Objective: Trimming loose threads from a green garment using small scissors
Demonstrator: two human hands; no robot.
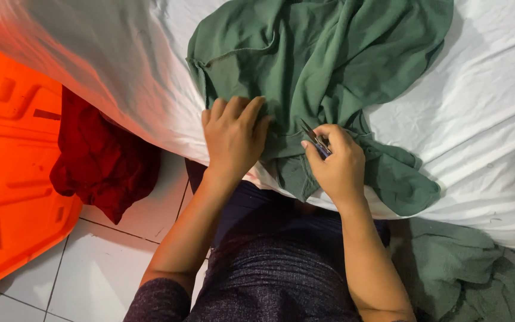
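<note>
My left hand (232, 138) lies flat, fingers spread, pressing one green garment (323, 71) on the white sheet (478, 119). My right hand (338, 164) pinches one small pair of snips (316, 138), tips at the cloth. One more green heap (466, 268), one red cloth (99, 161) beside.

red cloth (99, 164), orange plastic panel (7, 155), white tiles (99, 268)

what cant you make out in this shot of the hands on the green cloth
Head view:
- Small snips: mostly hidden inside the right hand; tips only.
- Green garment: top cut off by frame edge; kind unclear.
- Left hand: palm hidden, flat on cloth.
- Orange plastic object: cut off left.
</note>
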